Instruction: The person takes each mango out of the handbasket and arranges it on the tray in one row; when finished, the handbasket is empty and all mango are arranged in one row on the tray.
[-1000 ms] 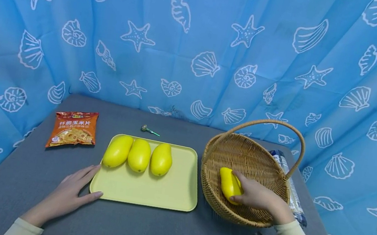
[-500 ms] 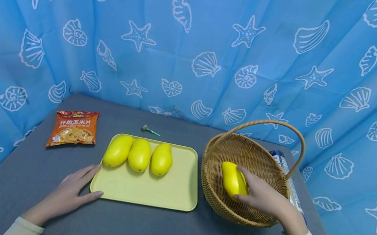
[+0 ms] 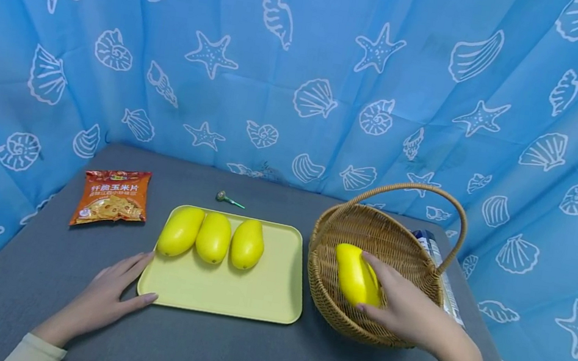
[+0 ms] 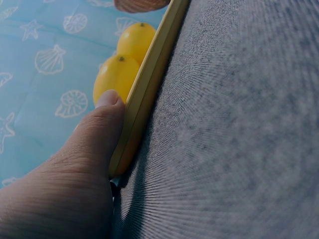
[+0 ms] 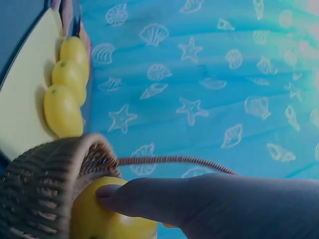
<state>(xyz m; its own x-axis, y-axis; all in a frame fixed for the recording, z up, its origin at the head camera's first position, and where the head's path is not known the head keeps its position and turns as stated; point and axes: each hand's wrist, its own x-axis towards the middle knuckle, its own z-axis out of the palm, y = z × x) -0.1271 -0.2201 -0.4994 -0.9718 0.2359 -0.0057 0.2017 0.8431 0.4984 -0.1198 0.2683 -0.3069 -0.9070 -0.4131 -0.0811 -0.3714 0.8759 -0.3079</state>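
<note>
Inside the wicker basket [image 3: 323, 309], my right hand [image 3: 404, 305] grips a yellow mango [image 3: 355, 276], thumb on the near side and fingers over its far side. The right wrist view shows the thumb pressed on this mango [image 5: 99, 214] just by the basket's rim. My left hand [image 3: 103, 296] lies at the left end of a pale yellow tray [image 3: 272, 301], its fingers extended and touching the edge. In the left wrist view the thumb [image 4: 102, 124] rests against the tray's rim [image 4: 144, 94]. Three mangoes [image 3: 213, 238] sit side by side on the tray's left and middle part.
An orange snack bag [image 3: 111, 199] lies at the back left. Behind the tray is a small green-stemmed item [image 3: 231, 199]. The basket's tall handle [image 3: 404, 187] arches above it, and a dark blue and silver package [image 3: 450, 299] lies on its right. A blue shell-print curtain [image 3: 298, 34] hangs behind.
My right hand has lifted the mango a little from the basket's bottom, and the right forearm has swung slightly lower and to the right. My left hand has not moved.
</note>
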